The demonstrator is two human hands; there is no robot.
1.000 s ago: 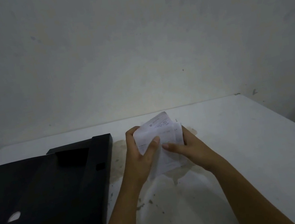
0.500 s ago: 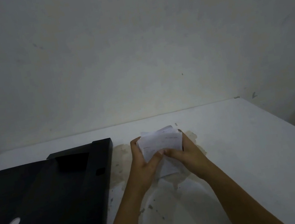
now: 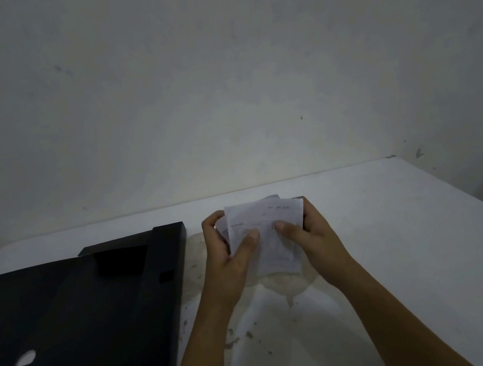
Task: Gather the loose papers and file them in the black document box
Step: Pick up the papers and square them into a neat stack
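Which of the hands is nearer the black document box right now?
Left. The left hand grips the papers just right of the black document box; the right hand holds their far side.

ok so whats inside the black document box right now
The black document box lies open to the left of both hands; its interior looks dark and bare, though shadow could hide something. The papers are held between the left hand and right hand.

I have just one camera, worn on the head. It looks forward and down at the white desk (image 3: pixel 400 220) from close up. The hands (image 3: pixel 230 258) sit near the middle, and the bare wall (image 3: pixel 215 75) fills the top half.
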